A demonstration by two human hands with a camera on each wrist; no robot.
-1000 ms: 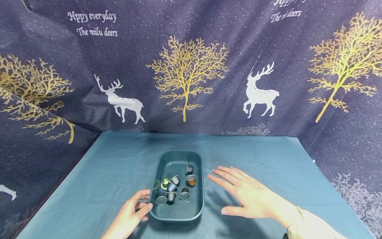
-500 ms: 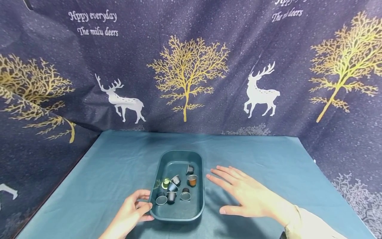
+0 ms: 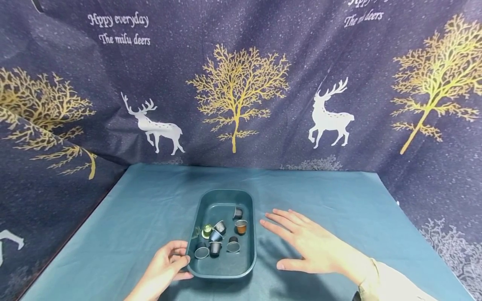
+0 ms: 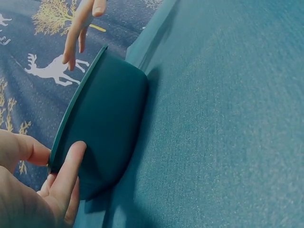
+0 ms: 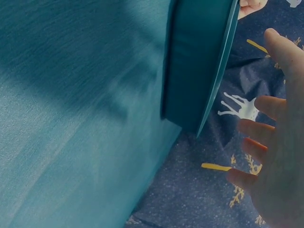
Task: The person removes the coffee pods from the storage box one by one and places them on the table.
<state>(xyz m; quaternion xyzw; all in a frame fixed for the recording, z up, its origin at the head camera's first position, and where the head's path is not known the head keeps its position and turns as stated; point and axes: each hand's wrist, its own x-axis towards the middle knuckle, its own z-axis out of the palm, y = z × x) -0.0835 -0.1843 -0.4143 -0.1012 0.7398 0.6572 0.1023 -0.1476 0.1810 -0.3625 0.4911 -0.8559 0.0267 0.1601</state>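
Note:
A dark teal plastic tub point(image 3: 226, 267) with rounded corners stands on the cloth. Several coffee capsules lie loose inside, among them an orange one point(image 3: 241, 227), a green one point(image 3: 207, 231) and a blue one point(image 3: 216, 235); others are black or grey. My left hand point(image 3: 163, 263) pinches the rim at the near left, and its fingers press the outer wall of the tub point(image 4: 109, 109) in the left wrist view. To the right of the tub, my right hand point(image 3: 312, 242) hovers apart from it, fingers spread and holding nothing.
A blue-green cloth point(image 3: 320, 196) covers the table. Behind it hangs a dark blue curtain point(image 3: 278, 138) printed with white deer and yellow trees, which continues down the left and right sides.
The tub has shifted slightly left in the last half second, with my left hand at its rim and the capsules inside. My right hand has barely moved.

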